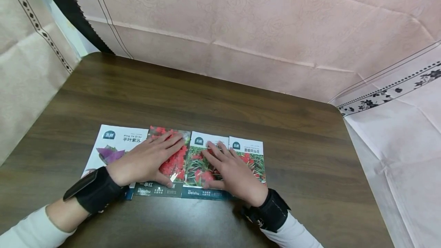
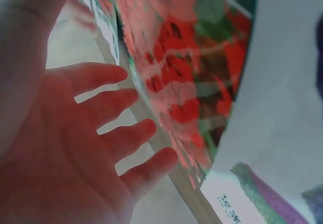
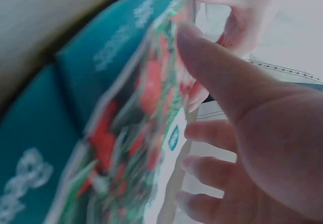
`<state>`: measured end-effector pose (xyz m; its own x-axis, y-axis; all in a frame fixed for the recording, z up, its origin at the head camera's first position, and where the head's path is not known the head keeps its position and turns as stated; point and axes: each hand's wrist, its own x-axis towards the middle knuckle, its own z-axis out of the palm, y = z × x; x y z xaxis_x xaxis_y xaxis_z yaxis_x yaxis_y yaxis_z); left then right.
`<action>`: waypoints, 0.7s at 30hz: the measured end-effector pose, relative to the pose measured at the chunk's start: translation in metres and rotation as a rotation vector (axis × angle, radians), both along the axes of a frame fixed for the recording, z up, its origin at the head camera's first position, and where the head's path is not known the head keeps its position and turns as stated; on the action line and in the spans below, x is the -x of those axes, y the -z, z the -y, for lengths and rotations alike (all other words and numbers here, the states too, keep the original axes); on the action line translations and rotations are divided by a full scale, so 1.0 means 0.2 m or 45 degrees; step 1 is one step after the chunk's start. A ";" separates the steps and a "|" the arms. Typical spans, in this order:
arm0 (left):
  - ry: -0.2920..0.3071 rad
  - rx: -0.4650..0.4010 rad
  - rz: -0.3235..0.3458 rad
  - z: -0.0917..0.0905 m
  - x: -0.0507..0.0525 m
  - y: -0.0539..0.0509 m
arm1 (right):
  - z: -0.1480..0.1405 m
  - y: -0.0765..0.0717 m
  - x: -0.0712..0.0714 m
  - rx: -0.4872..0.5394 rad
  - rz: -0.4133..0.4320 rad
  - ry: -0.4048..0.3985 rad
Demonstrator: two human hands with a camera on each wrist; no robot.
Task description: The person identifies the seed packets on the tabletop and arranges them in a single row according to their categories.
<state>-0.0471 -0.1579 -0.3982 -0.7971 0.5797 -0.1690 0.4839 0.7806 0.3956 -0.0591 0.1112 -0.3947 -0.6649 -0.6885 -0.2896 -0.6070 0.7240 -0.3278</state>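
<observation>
Several seed packets lie edge to edge in a row on the table. Leftmost is a white packet with purple leaves [image 1: 109, 154], partly behind my left forearm. My left hand [image 1: 148, 160] lies spread across the packet with red flowers [image 1: 177, 162], fingers extended. My right hand [image 1: 237, 173] rests with spread fingers over the packet of red blooms in green leaves [image 1: 197, 165] and partly covers the similar packet at the right end [image 1: 253, 148]. In the left wrist view the left fingers [image 2: 136, 135] are straight beside the red-flower packet. Neither hand grips anything.
A dark wooden table [image 1: 213, 98] with rounded far corners carries the packets. Pale patterned cloth [image 1: 241, 22] hangs behind it, with more cloth [image 1: 396, 156] on the right and on the left. Each wrist has a black strap [image 1: 94, 190].
</observation>
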 end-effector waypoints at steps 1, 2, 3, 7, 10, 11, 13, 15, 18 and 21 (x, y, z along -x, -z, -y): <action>0.000 -0.004 -0.007 0.00 0.00 0.00 | 0.01 -0.01 0.00 0.025 -0.005 0.000; 0.002 -0.005 -0.011 0.00 0.00 -0.01 | 0.03 -0.01 0.00 0.041 -0.009 -0.004; 0.004 -0.004 -0.015 -0.01 -0.01 -0.01 | 0.05 -0.01 0.00 0.043 -0.012 -0.014; 0.012 -0.005 -0.016 -0.02 -0.02 -0.01 | 0.12 0.00 0.00 -0.035 -0.014 -0.083; 0.004 -0.010 -0.003 -0.03 -0.02 0.00 | 0.17 0.03 -0.01 -0.122 -0.011 -0.102; 0.003 -0.013 0.003 -0.03 -0.03 0.00 | 0.18 0.03 -0.01 -0.149 -0.007 -0.099; -0.002 -0.011 0.019 -0.03 -0.03 0.00 | 0.19 0.04 -0.01 -0.192 -0.005 -0.094; -0.004 -0.007 0.028 -0.03 -0.03 0.01 | 0.20 0.04 0.00 -0.217 0.001 -0.092; -0.008 0.000 0.030 -0.03 -0.03 0.01 | 0.20 0.04 0.01 -0.212 0.023 -0.084; -0.009 0.003 0.037 -0.03 -0.03 0.01 | 0.20 0.05 0.02 -0.185 0.059 -0.071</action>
<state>-0.0415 -0.1512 -0.4001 -0.7961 0.5735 -0.1933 0.4666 0.7851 0.4074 -0.0623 0.0715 -0.4044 -0.6102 -0.6730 -0.4180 -0.6345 0.7311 -0.2508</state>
